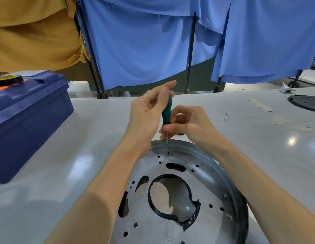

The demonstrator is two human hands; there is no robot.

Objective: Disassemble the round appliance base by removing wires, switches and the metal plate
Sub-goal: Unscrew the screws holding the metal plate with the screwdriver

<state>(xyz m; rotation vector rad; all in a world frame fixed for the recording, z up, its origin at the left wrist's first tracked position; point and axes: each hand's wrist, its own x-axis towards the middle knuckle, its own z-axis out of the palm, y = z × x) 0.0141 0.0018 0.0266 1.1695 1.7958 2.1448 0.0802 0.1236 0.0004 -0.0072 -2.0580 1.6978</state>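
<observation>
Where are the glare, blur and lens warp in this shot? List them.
Head view: lamp glare spots on the table; soft sheen on the far rim of the plate; the left hand and the top of the screwdriver are motion-blurred; the right hand is sharper; the wide-angle lens splays the poles; soft shadow on the table, lower left.

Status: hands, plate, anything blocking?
Left hand holds screwdriver handle top, right hand pinches its base. Tip at a hole near metal plate far edge. Nothing obstructing.
</observation>
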